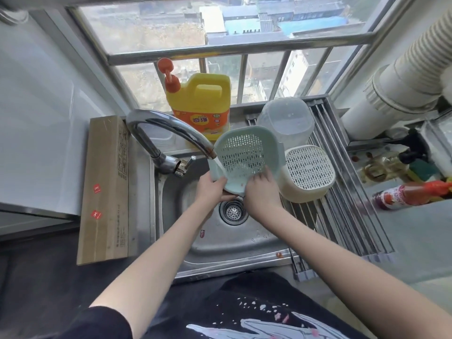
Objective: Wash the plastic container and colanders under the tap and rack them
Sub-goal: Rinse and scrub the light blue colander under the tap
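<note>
Both hands, left hand point(212, 190) and right hand point(263, 190), hold the green colander point(247, 155) with curled fingers under the running tap point(171, 133).

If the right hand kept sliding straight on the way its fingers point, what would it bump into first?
The right hand already touches the green colander. Beyond that, its fingers aim up and away toward the clear plastic container on the rack, though depth is hard to judge.

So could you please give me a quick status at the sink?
Both hands, left and right, holding green colander under running tap. White colander, container racked. Nothing obstructing.
</note>
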Demonstrator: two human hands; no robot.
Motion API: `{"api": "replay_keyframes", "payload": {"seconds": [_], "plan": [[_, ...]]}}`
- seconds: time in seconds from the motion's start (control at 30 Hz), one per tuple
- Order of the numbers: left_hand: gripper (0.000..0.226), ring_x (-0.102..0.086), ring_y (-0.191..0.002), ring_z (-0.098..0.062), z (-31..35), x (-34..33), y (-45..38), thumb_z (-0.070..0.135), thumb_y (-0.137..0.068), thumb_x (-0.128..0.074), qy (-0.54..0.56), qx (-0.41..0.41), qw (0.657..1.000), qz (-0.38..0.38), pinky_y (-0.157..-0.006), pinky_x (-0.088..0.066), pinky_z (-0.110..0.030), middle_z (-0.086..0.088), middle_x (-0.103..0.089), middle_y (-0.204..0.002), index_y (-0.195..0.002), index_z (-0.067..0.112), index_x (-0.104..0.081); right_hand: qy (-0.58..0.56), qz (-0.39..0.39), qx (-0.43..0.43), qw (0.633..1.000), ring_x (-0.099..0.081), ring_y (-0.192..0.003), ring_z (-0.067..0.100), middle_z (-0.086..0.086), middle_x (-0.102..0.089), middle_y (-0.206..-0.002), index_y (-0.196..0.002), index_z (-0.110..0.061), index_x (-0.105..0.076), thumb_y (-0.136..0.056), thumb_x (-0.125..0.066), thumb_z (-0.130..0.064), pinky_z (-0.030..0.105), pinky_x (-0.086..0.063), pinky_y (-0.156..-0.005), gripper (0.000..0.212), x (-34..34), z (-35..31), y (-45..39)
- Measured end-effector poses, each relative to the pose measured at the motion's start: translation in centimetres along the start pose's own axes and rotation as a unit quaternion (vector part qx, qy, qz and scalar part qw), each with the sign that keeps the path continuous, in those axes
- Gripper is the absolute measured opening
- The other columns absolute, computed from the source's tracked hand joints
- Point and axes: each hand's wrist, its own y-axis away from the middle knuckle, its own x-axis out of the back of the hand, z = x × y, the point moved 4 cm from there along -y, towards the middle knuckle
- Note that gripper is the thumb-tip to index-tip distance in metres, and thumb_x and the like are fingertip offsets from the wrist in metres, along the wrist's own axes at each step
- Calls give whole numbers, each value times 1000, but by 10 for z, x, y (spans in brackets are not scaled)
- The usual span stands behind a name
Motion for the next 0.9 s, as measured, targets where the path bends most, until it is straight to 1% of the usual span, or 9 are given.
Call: {"api": "replay_keyframes", "payload": {"seconds": [0.1, 0.23, 0.33, 0.4, 0.57, 0.63, 0.7, 0.8, 0.9], "plan": [[30, -68, -93, -34, 1, -3, 0, -2, -88, -51, -5, -11, 1000, 20, -63, -61, -37, -18, -67, -109, -116, 5, -58, -149, 49, 50, 986, -45, -124, 27, 11, -55, -130, -128, -9, -47, -90, -42, -10, 38, -15, -115, 38, 3, -14, 0], [31, -69, -87, -33, 5, 2, -4, 18, -73, -56, -107, -59, 992, 43, -75, -57, -53, -11, -71, -98, -101, 13, -67, -244, 54, 129, 960, -33, -139, 18, 7, -41, -148, -144, -10, -34, -85, -45, 3, 35, -5, -117, 61, -4, -15, 5], [25, -68, -82, -37, 5, 10, 3, 10, -84, -51, -122, -60, 988, 78, -65, -59, -53, -14, -67, -99, -105, 6, -64, -100, 38, 131, 986, -28, -141, 17, 2, -39, -149, -147, -18, -30, -89, -41, -2, 56, 19, -108, 61, -12, 14, 9], [20, -68, -80, -36, 7, 10, 8, 10, -86, -50, -158, -78, 981, 77, -63, -59, -50, -15, -65, -100, -102, 7, -62, 4, 12, 110, 994, -27, -141, 21, 7, -43, -145, -144, -12, -33, -91, -43, -8, 59, 30, -99, 54, -15, 31, 10], [29, -69, -80, -36, 5, -5, 12, -1, -90, -45, -84, -40, 993, 68, -62, -61, -41, -13, -62, -109, -115, 5, -57, 149, -80, -8, 986, -14, -144, 38, 22, -28, -151, -146, 2, -22, -96, -41, -36, 59, 20, -106, 66, -5, 16, 4], [26, -69, -82, -37, 4, -11, 15, 1, -89, -45, -89, -41, 994, 56, -59, -61, -42, -17, -65, -106, -112, 2, -59, 61, -122, 8, 991, -35, -134, 36, 21, -48, -138, -134, -6, -48, -95, -45, -26, 54, 1, -115, 45, -2, -5, 3], [25, -69, -81, -37, 1, -7, 17, 4, -87, -46, -105, -40, 991, 73, -55, -60, -44, -17, -67, -101, -106, 2, -62, -73, -109, 43, 991, -51, -118, 29, 10, -62, -118, -115, -12, -60, -92, -46, -14, 46, -13, -116, 27, 3, -21, 7], [24, -68, -81, -36, -2, 5, 11, 9, -80, -45, -134, -45, 986, 91, -66, -59, -51, -16, -69, -95, -95, 7, -63, -186, -28, 78, 979, -52, -116, 28, 12, -61, -117, -124, -8, -49, -88, -44, -3, 41, -12, -117, 37, 6, -28, 11], [24, -68, -81, -38, 1, 9, 5, 13, -77, -44, -130, -43, 987, 85, -67, -58, -53, -17, -68, -93, -93, 8, -62, -261, 15, 131, 956, -38, -134, 28, 15, -50, -138, -141, -6, -32, -81, -35, 3, 40, -16, -115, 61, 1, -32, 13]]}}
